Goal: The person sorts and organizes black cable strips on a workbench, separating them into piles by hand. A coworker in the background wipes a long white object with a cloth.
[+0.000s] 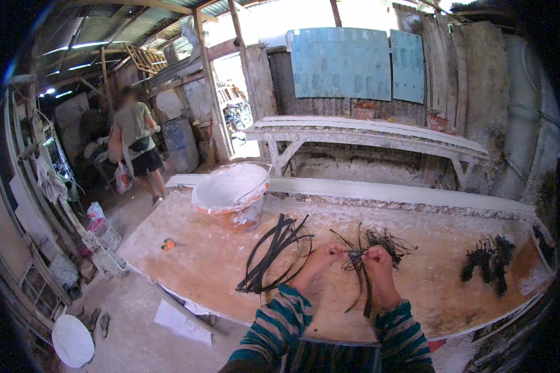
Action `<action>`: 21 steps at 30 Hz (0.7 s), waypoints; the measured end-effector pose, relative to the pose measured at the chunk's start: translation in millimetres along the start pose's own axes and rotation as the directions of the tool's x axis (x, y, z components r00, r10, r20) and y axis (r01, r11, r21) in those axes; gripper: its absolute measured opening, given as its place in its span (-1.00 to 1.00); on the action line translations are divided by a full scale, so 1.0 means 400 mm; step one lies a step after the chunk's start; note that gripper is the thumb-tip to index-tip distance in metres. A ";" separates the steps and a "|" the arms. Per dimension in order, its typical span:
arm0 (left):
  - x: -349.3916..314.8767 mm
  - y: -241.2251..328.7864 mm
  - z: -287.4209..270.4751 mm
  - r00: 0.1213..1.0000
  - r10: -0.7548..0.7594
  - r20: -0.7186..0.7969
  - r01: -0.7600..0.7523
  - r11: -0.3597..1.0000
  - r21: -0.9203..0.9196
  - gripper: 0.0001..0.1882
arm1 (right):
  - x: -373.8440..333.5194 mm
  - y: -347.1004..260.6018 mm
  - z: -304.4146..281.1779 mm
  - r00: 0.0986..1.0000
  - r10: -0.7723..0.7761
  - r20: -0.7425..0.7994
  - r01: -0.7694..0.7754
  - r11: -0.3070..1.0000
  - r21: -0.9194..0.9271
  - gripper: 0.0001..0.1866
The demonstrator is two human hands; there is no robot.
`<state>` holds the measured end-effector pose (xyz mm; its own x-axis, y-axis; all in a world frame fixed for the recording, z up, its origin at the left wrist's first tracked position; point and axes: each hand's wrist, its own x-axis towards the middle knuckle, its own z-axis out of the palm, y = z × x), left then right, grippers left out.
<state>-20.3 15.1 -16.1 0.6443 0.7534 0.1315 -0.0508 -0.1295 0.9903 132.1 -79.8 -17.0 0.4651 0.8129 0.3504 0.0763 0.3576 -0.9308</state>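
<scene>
Your left hand [330,252] and right hand [378,257] meet just above the desk [199,267], the fingers of each pinched together on the black strips [366,287] between them. Gripping from both sides probably keeps the crossing steady while the loose ends trail toward you. The tangle [389,244] lies just beyond your right hand, likely for easy reach; the long strips [272,256] lie looped left of your left hand, apart from it. The dark bundles [490,261] sit well off to the right, perhaps to keep them separate. The scissors [168,244] lie far left, near the bucket [250,217].
</scene>
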 end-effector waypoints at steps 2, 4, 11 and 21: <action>-0.003 -0.004 0.009 0.984 -0.045 0.171 0.030 0.995 0.090 -0.94 | 0.011 0.004 -0.018 0.996 -0.031 -0.085 0.021 0.993 -0.113 -0.87; -0.006 -0.016 0.037 0.949 0.076 0.307 -0.059 0.996 -0.062 -0.93 | 0.017 0.007 -0.034 0.987 -0.055 -0.153 0.032 0.988 -0.149 -0.87; -0.019 -0.027 0.092 0.923 0.104 0.370 -0.026 0.978 -0.208 -0.84 | 0.033 0.003 -0.043 0.955 -0.093 -0.283 0.098 0.995 0.006 -0.77; 0.024 -0.060 0.014 0.928 0.174 -0.329 -0.209 0.975 -0.073 -0.86 | 0.004 0.037 -0.030 0.962 -0.260 -0.087 0.189 0.859 -0.477 -0.89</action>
<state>-8.6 21.9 -39.0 0.3383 0.8887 0.3095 -0.2396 -0.2367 0.9416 144.3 -78.7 -31.5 0.5039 0.6491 0.5699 0.5739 0.2415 -0.7825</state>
